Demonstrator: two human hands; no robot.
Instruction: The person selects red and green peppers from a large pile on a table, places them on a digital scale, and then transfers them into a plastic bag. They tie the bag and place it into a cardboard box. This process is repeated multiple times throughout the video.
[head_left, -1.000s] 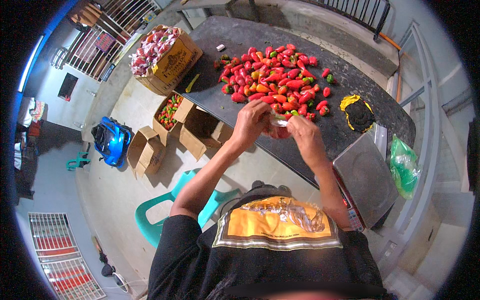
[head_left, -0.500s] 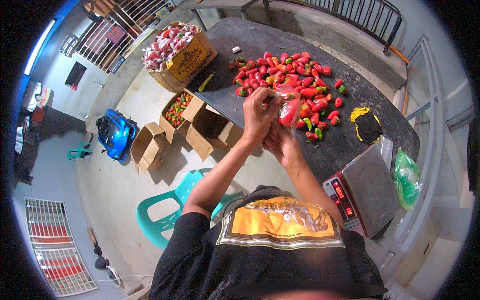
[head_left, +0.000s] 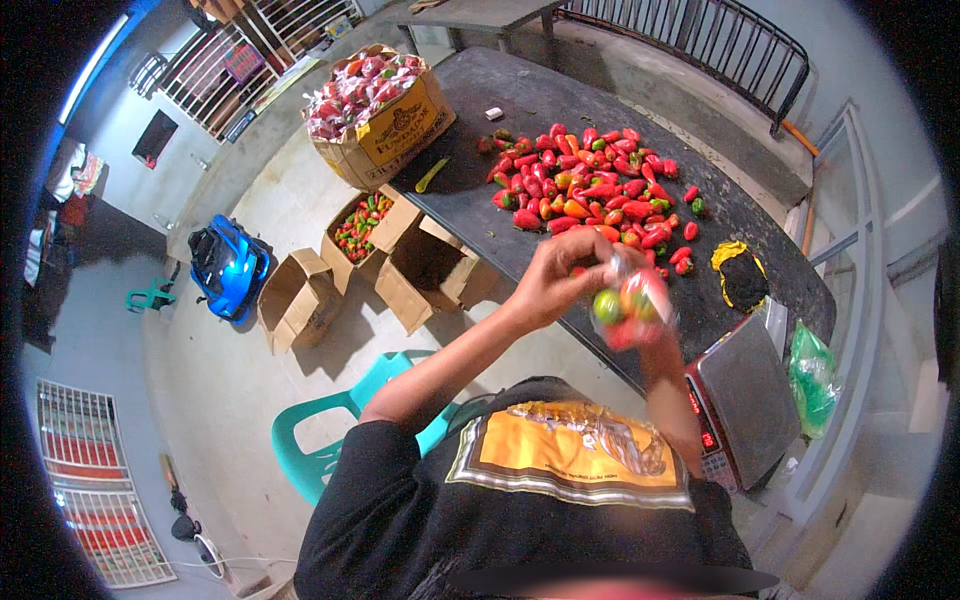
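Observation:
In front of my body hangs a small clear plastic bag of peppers [head_left: 632, 308], smeared by motion, with red and green showing through it. The fingers of my left hand [head_left: 565, 278] are pinched on its gathered top. My right hand is mostly hidden behind the bag; only the wrist and forearm [head_left: 672, 385] show plainly, so its fingers cannot be made out. Beyond both hands a loose heap of red peppers [head_left: 610, 190], a few orange or green, lies on the dark table [head_left: 480, 85].
A carton of bagged peppers [head_left: 405, 125] stands at the table's far left. Open cardboard boxes [head_left: 300, 300] and a teal chair [head_left: 330, 425] are on the floor to the left. At the right are a digital scale [head_left: 750, 390], a yellow-black cloth item [head_left: 741, 277] and a green plastic bag [head_left: 812, 375].
The bag has come nearer my body and to the right, and now hangs below my left hand's fingers. My left hand has moved down and right; my right hand has gone behind the bag.

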